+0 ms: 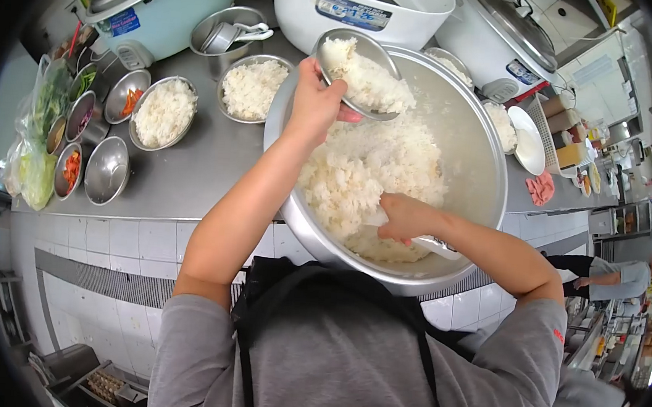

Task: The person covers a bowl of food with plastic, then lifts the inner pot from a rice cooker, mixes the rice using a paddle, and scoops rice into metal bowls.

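My left hand (320, 100) is closed on the rim of a metal bowl (328, 44), which tilts over a large metal pot (490, 167). White rice (370, 77) fills part of the bowl and hangs at its right lip. Down in the pot, my right hand (404, 216) grips a white paddle (440, 248) beside a big heap of rice (360, 160). The paddle's blade is partly hidden in the rice and by the fingers.
Rice bowls (164, 113) (254, 88) stand left of the pot, with small metal bowls (106, 171) and bagged greens (36, 173) farther left. Rice cookers (364, 11) line the back. A white plate (528, 143) is at right. Another person (617, 278) stands at far right.
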The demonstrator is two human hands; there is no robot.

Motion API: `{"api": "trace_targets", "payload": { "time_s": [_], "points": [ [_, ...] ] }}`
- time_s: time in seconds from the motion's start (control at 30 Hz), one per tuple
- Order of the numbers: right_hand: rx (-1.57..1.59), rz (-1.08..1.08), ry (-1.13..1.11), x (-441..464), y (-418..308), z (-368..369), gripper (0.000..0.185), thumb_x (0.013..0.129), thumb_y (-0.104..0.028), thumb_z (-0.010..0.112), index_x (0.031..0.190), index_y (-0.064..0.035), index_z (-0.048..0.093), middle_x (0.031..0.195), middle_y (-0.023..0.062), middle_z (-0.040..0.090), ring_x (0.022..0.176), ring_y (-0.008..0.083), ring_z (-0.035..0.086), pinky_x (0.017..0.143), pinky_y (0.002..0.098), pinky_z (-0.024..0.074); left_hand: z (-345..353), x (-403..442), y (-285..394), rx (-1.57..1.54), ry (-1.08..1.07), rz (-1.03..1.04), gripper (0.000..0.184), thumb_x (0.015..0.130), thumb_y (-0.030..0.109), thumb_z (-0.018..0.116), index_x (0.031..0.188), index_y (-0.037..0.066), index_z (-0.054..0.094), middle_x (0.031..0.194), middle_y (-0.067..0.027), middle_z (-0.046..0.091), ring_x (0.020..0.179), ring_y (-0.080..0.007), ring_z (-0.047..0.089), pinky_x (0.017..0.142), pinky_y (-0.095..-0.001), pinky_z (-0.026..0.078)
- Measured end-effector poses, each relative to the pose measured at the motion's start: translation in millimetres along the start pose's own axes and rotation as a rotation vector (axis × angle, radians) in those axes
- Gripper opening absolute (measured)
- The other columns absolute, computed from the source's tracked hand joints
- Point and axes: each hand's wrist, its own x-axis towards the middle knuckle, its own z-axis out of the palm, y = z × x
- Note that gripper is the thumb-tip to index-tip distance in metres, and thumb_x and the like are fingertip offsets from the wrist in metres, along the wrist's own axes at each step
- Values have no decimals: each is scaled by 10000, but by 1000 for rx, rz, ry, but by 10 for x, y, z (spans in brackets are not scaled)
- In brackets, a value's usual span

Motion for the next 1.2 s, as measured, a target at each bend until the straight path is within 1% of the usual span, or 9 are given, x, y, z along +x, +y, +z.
{"api": "trace_targets", "payload": {
  "time_s": [0.2,0.33,0.53,0.6,0.67,0.7,0.93,1.03,1.2],
  "points": [
    [-100,63,-9,-509,151,-326,184,609,-128,539,484,6,519,417,73,504,376,157,513,404,273,416,-78,0,-54,62,19,-41,355,771,5,429,1084,15,262,967,-169,486,643,-220,604,438,-286,537],
    [4,30,-17,-920,134,-794,171,631,-137,542,560,19,547,443,72,526,375,132,509,393,258,403,-89,29,-93,121,13,-106,382,748,-3,425,1108,25,299,935,-149,508,582,-215,595,403,-287,520],
    [-214,26,430,-828,358,-1257,196,671,-174,575,716,17,566,536,92,572,446,168,558,444,280,438,-54,-47,-45,91,-139,-342,449,685,0,451,1113,56,329,895,-134,538,542,-192,585,384,-282,507],
    [-802,-140,1158,-426,570,-1110,269,739,-163,527,934,21,520,725,119,611,564,204,599,519,325,468,-89,-7,-94,69,-207,-351,437,705,17,458,1107,41,289,884,-174,530,534,-239,587,386,-311,509],
    [-641,235,927,-282,167,-853,328,802,-126,427,1101,8,409,870,153,591,700,269,603,593,375,478,-90,3,-109,36,-217,-479,466,695,19,461,1125,44,283,908,-180,525,549,-243,588,414,-312,518],
    [-689,252,924,-244,-25,-684,333,800,-114,414,1114,-4,393,883,168,586,711,310,597,603,383,479,-87,-5,-124,38,-219,-469,466,695,19,461,1125,44,283,908,-180,525,549,-243,588,414,-312,518],
    [-580,25,924,-586,-114,-450,463,782,-51,397,1232,-44,289,818,170,599,661,354,590,629,443,470,-125,-31,-103,120,-202,-451,505,688,26,472,1155,52,281,919,-164,527,576,-233,588,418,-308,516],
    [-339,101,776,-1077,-254,-595,484,779,-36,380,1251,-47,272,766,188,594,676,356,589,632,452,461,-92,-60,-68,124,-248,-422,461,701,35,470,1133,62,311,910,-155,529,565,-209,582,405,-294,510],
    [-530,172,684,-771,-125,-234,413,815,-101,367,1223,-64,311,719,197,585,672,352,584,616,461,446,-32,-110,-103,100,-275,-361,384,736,60,471,1098,84,345,861,-130,536,564,-182,579,371,-275,493]
  ]
}}
